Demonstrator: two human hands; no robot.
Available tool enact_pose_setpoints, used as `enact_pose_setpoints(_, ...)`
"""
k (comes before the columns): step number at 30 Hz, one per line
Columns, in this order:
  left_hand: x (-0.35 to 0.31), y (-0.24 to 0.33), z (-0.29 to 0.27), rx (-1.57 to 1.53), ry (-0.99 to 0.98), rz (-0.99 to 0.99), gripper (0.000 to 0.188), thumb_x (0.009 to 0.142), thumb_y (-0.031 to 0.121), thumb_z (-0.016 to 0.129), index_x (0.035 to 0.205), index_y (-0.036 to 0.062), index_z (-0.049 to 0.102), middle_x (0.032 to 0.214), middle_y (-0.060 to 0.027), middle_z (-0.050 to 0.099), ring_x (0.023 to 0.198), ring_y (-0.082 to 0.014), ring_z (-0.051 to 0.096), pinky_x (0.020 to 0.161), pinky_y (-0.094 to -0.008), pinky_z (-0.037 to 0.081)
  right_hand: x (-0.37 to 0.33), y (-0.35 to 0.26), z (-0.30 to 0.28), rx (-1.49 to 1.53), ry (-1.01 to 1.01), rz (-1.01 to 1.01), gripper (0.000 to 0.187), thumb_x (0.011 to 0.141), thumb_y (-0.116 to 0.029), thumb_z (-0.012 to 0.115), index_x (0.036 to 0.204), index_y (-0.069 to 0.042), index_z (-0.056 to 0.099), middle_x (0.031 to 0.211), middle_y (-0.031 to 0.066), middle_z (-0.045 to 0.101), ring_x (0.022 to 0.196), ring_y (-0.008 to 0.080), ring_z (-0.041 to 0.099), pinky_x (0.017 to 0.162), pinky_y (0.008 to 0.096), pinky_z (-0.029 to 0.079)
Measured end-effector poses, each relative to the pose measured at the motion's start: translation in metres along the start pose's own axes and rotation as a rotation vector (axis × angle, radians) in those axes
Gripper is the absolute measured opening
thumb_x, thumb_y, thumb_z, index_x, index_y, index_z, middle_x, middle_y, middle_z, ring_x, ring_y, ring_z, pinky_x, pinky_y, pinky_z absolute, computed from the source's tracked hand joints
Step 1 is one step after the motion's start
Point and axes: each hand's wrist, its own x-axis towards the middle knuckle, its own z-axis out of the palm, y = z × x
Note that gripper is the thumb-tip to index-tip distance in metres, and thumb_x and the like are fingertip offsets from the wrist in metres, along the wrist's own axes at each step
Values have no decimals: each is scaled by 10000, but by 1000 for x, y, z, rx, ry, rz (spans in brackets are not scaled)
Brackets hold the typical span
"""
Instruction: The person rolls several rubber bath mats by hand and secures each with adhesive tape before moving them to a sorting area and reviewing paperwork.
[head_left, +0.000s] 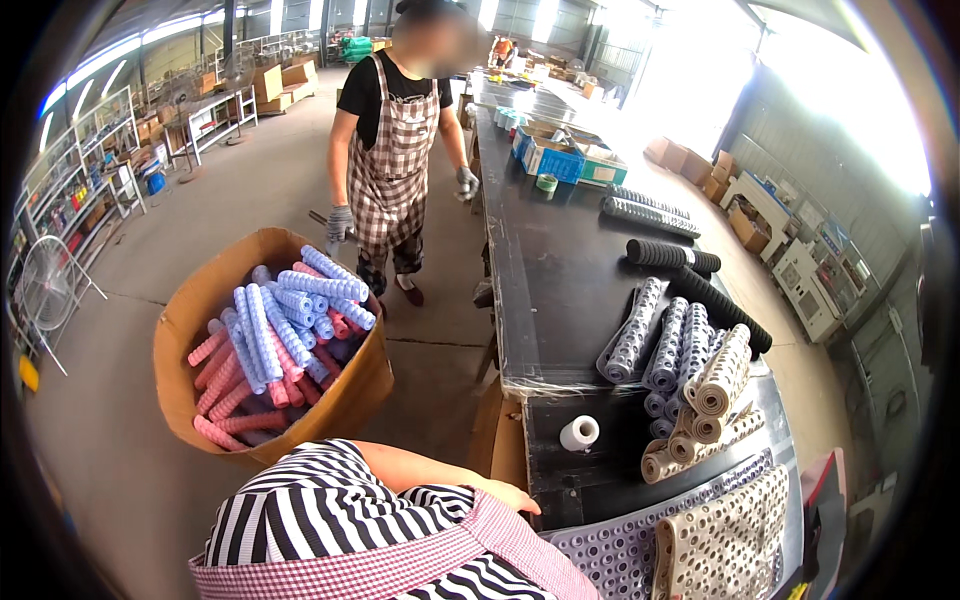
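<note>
My left hand (514, 496) lies at the near left edge of the black table (560, 350), fingers stretched out and partly hidden by my apron; it appears to hold nothing. Closest to it is a grey mat with round holes (620, 540), spread flat. On top of that mat lies a folded beige mat with holes (720, 530). A white roll of film or tape (579, 433) stands a little beyond. Rolled beige mats (720, 385) and rolled grey mats (635, 330) are piled to the right. My right hand is out of view.
At left stands a large cardboard box (340, 400) full of blue rolls (265, 330) and pink rolls (225, 385). Beyond it a co-worker (395, 180) in grey gloves stands beside the table. Black rolls (672, 255) and small open boxes (555, 160) sit farther along.
</note>
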Motion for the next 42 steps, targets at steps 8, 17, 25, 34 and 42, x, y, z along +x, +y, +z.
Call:
enact_pose_setpoints(8, -15, -6, 28, 49, -70, 102, 711, 936, 384, 666, 1509, 53, 408, 1500, -219, 467, 1395, -366, 442, 1144, -431, 381, 33, 43, -74, 144, -981, 238, 636, 1027, -471, 442, 1543, -110, 357, 1598, 169, 348, 1485, 328, 306, 1187, 532, 265)
enact_pose_setpoints(17, -10, 59, 40, -25, -274, 37, 644, 949, 360, 681, 1467, 49, 456, 1306, -190, 644, 1206, -318, 622, 1010, -389, 487, 53, 41, -114, 292, -1227, 378, 774, 1018, -600, 275, 1632, -184, 53, 1695, 141, -9, 1563, 322, -44, 1230, 553, -26)
enact_pose_setpoints(25, 13, 121, 21, 95, -350, 57, 328, 921, 263, 716, 1119, 12, 644, 975, -123, 718, 921, -212, 677, 838, -354, 533, 38, 45, -121, 321, -1236, 394, 805, 1022, -601, 288, 1627, -148, 9, 1687, 159, -79, 1555, 321, -116, 1217, 549, -92)
enact_pose_setpoints(34, 185, 171, 33, 210, 377, 518, 787, 803, 122, 797, 1486, 144, 405, 1455, -201, 427, 1251, -314, 531, 1036, -396, 462, 68, 105, -116, 866, -1340, 348, 921, 909, -645, 563, 1593, -102, 270, 1678, 216, 32, 1560, 355, 6, 1239, 493, 40)
enact_pose_setpoints(42, 259, 219, 56, 905, 459, 477, 721, 778, 30, 640, 1463, 197, 492, 1542, -181, 397, 1286, -390, 495, 1072, -437, 443, -9, 267, -87, 1204, -689, 1374, 586, 857, -178, 758, 1310, 109, 521, 1119, 189, 675, 1044, 219, 655, 896, 360, 525)
